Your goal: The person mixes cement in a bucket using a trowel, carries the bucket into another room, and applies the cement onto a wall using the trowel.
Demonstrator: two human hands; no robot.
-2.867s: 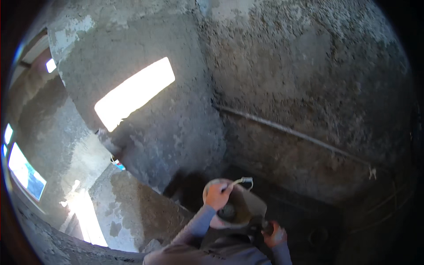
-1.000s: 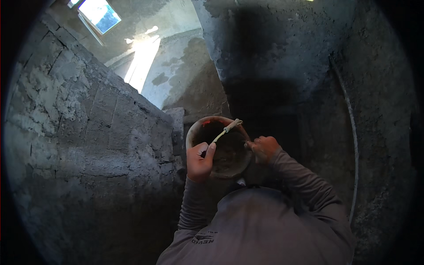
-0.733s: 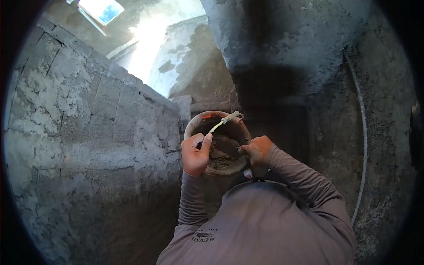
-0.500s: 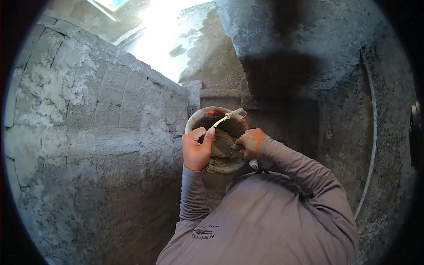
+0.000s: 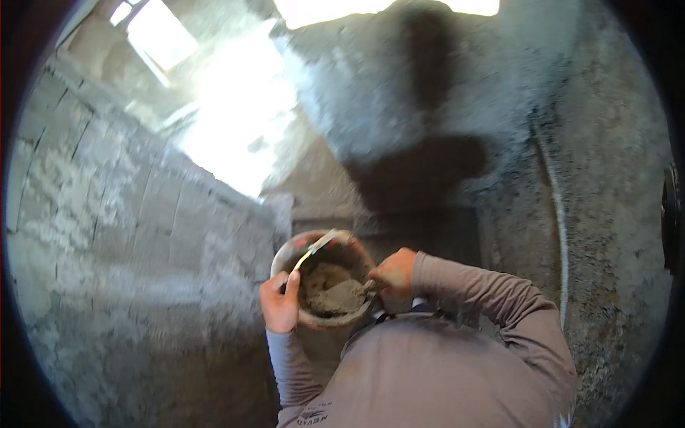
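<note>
A round pale bucket (image 5: 282, 257) with reddish patches on its rim is held in front of my body and contains grey, wet-looking mortar (image 5: 328, 285). My left hand (image 5: 280, 303) is closed on the bucket's yellowish cord-like handle (image 5: 308, 252), which crosses the rim. My right hand (image 5: 396, 272) grips a mortar-caked tool, apparently a trowel (image 5: 367, 287), at the right side of the bucket, partly dipped inside it.
A rough block wall (image 5: 143, 235) rises at my left. Another plastered wall (image 5: 606, 214) stands at my right, with a long pale pipe (image 5: 560, 228) along it. A dark recess (image 5: 442, 235) lies beyond the bucket, below a shadowed concrete surface, with bright openings (image 5: 158, 32) at the top.
The view has swung from the corner at the right to face along the walls. Since half a second ago, bucket and hands have shifted down and left in view, both grips kept.
</note>
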